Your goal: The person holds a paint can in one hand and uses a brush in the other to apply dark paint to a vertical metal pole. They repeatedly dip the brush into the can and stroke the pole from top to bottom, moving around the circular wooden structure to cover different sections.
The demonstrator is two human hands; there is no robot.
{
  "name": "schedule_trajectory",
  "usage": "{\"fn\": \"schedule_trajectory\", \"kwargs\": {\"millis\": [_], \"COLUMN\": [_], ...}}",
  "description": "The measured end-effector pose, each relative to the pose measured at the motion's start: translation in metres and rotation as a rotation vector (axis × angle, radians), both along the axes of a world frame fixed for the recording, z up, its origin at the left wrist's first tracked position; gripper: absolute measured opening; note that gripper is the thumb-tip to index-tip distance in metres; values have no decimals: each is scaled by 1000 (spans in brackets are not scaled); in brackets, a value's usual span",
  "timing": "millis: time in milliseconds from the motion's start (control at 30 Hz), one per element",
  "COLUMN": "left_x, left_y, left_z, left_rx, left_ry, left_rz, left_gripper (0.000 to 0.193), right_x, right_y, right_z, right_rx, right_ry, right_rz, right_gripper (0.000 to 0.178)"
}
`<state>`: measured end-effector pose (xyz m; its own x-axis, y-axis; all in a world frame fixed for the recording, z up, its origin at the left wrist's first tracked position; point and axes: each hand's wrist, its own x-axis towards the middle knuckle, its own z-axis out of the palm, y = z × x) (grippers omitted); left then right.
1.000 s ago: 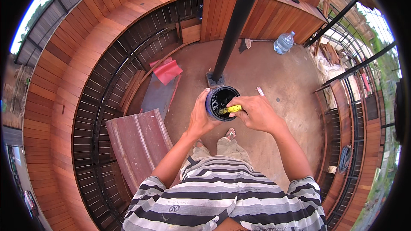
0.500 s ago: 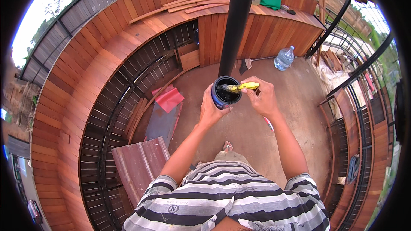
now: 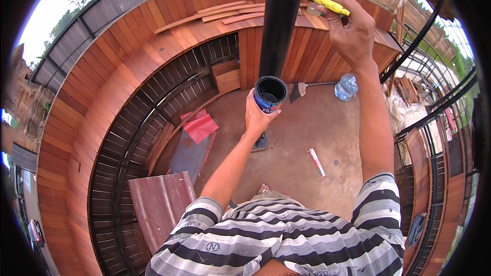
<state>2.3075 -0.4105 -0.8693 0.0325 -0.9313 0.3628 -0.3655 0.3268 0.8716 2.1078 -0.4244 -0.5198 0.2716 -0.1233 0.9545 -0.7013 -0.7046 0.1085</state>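
My left hand [image 3: 259,116] is wrapped round a blue paint can [image 3: 266,104] with black paint inside and a black-smeared rim. Raised high at the upper right, my right hand [image 3: 349,28] grips a paintbrush [image 3: 330,4] by its yellow handle. The brush's dark, paint-coated bristles point left and overlap the upper part of a black round post [image 3: 279,36]. Whether they touch the post I cannot tell. The post rises just beyond the can, and its base plate [image 3: 261,143] shows below my left hand.
A curved wooden bench [image 3: 102,102] with loose wooden strips [image 3: 225,11] runs round the left and back. On the floor are a large water bottle [image 3: 346,87], a broom head [image 3: 296,92], a red-and-white tube [image 3: 316,162], red sheeting [image 3: 199,127] and a maroon corrugated panel [image 3: 161,199].
My right hand has lifted the brush out of the can and carried it up to the post's upper part. The can in my left hand stays at nearly the same place.
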Motion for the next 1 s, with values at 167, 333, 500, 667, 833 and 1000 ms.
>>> {"fn": "schedule_trajectory", "kwargs": {"millis": [167, 333, 500, 667, 833, 1000], "left_x": [-2, -29, -18, -14, 2, 16], "left_y": [2, 20, 30, 34, 43, 75], "left_z": [-11, -33, -45, -21, -1, -2], "left_rx": [59, 169, 168, 106, 86, 101], "left_ry": [34, 11, 10, 52, 51, 42], "left_rz": [51, 41, 118, 88, 131, 75], "left_gripper": [123, 123, 121, 123, 124, 125], "right_x": [21, 0, 1, 10, 44, 32], "right_y": [35, 9, -24, -7, 5, 3], "right_z": [-82, -170, -26, 202, 219, 9], "right_rx": [232, 481, 262, -93, -370, -269], "right_ry": [156, 212, 75, 148, 142, 602], "right_rz": [-21, -20, 77, 122, -159, -256], "right_gripper": [31, 28, 19, 7, 12, 26]}}
